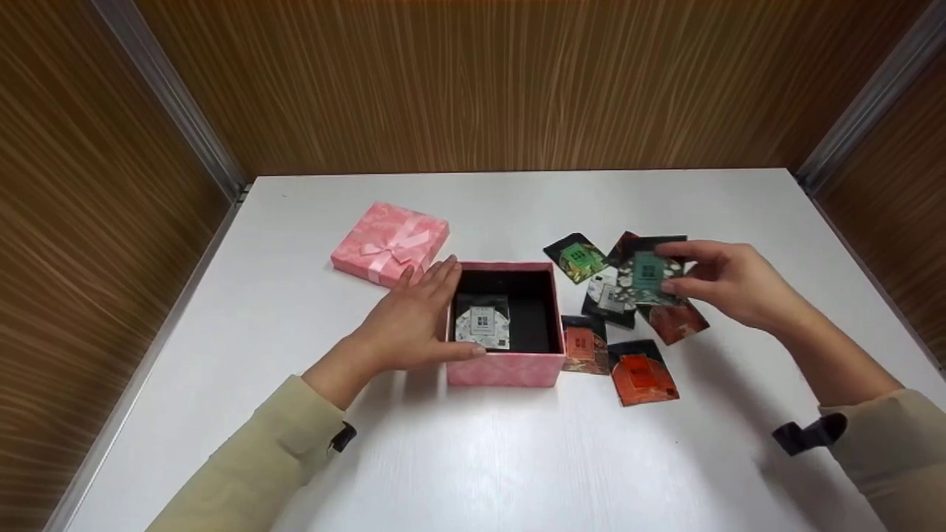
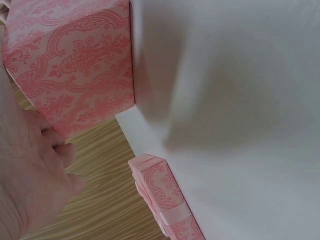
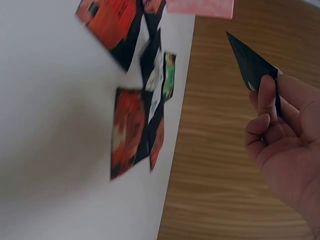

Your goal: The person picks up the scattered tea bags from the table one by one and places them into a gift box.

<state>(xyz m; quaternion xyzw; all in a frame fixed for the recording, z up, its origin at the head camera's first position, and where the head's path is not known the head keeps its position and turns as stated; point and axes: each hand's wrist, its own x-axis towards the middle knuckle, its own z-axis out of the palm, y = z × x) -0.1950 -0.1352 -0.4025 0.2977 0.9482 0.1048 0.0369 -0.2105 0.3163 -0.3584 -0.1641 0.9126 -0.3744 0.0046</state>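
Observation:
My right hand (image 1: 728, 284) pinches a dark sachet with a green label (image 1: 647, 272) by its right edge, between thumb and fingers. It is raised over several other sachets; in the right wrist view its dark back (image 3: 252, 65) shows. My left hand (image 1: 410, 321) rests against the left side of an uncovered pink box (image 1: 506, 369), fingers straight along the side and thumb at the front rim. Inside the box, at the left, lies a black-and-white sachet (image 1: 482, 324). The left wrist view shows the patterned box wall (image 2: 85, 70) beside the fingers.
The pink lid (image 1: 392, 244) with its ribbon bow lies behind my left hand. Right of the box are a green sachet (image 1: 579, 257), a white one (image 1: 610, 297) and several red or orange ones (image 1: 644, 375). Wood-grain panels (image 1: 510, 89) enclose the white table (image 1: 473, 458).

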